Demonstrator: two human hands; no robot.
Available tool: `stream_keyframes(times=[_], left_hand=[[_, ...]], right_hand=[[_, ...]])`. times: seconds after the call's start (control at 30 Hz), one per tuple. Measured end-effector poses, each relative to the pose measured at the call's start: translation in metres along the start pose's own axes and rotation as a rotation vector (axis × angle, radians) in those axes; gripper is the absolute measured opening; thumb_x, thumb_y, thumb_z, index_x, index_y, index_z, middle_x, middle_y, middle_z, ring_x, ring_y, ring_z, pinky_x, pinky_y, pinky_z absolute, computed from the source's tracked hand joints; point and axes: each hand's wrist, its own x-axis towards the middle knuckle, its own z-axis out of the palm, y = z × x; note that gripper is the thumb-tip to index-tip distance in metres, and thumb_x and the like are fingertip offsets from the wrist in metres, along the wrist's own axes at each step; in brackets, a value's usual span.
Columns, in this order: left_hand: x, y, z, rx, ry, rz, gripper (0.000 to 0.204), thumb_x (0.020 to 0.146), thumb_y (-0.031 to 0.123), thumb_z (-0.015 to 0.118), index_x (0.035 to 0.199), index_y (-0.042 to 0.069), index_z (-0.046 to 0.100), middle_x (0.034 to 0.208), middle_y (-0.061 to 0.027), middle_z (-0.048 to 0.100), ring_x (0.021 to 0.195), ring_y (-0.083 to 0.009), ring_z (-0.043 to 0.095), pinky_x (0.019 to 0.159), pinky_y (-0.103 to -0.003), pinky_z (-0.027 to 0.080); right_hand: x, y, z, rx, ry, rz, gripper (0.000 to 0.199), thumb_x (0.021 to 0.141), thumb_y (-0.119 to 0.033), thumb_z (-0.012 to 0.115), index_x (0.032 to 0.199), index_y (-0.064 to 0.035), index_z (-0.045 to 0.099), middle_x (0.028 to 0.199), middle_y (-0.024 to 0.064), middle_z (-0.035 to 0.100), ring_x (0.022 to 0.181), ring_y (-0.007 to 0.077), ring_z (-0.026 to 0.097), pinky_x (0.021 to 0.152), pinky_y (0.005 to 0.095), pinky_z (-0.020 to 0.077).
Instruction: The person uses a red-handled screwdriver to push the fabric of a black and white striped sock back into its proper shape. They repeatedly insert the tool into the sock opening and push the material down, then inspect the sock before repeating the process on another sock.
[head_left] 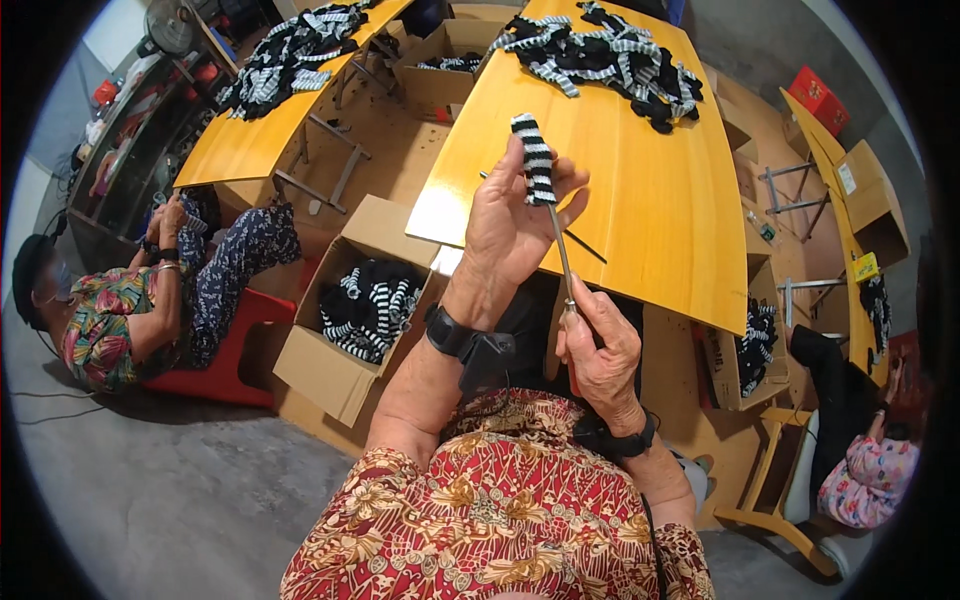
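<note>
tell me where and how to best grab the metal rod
Probably grip the metal rod low, from below and the right, as the right hand does: it slants down and slightly right from the striped knit piece, which hides its upper end.

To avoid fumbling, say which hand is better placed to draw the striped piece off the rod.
Probably the left hand: it holds the striped piece at one end of the rod, while the right hand grips the other.

The wearer's red shirt (490,510), short-sleeved and patterned with gold-and-cream flowers, is accompanied by a black band (447,330) with a dark attachment (487,360) at the left wrist and another black band (628,440) at the right.
</note>
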Motion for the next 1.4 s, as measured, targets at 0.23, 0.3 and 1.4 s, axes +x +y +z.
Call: stream_keyframes(times=[0.23, 0.3, 1.4], left_hand=[[0.024, 0.013, -0.028, -0.124, -0.316, 0.07, 0.027, 0.099, 0.029, 0.049, 0.118, 0.011, 0.056, 0.104, -0.0115, 0.061, 0.072, -0.0156, 0.056, 0.061, -0.026, 0.045], [0.023, 0.015, -0.018, -0.188, -0.277, 0.06, 0.031, 0.099, 0.033, 0.049, 0.121, 0.011, 0.053, 0.103, -0.0108, 0.061, 0.072, -0.0152, 0.055, 0.059, -0.025, 0.044], [-0.008, 0.002, -0.013, 0.113, -0.19, 0.049, 0.035, 0.103, 0.037, 0.04, 0.104, 0.004, 0.053, 0.067, 0.0016, 0.048, 0.052, -0.0076, 0.041, 0.048, -0.02, 0.033]], right_hand=[[0.006, 0.004, 0.002, -0.043, -0.009, -0.038, 0.041, 0.085, 0.011, 0.053, 0.125, 0.0023, 0.058, 0.075, 0.0049, 0.052, 0.056, 0.0089, 0.052, 0.05, 0.0235, 0.0436], [0.006, 0.005, 0.002, -0.007, -0.008, -0.018, 0.041, 0.085, 0.011, 0.053, 0.125, 0.0024, 0.058, 0.075, 0.005, 0.052, 0.056, 0.0088, 0.052, 0.05, 0.0234, 0.0437], [-0.015, -0.01, -0.027, 0.273, -0.177, 0.33, 0.05, 0.09, -0.001, 0.056, 0.139, -0.0021, 0.045, 0.082, 0.0019, 0.057, 0.056, 0.0061, 0.05, 0.048, 0.0195, 0.0413]])
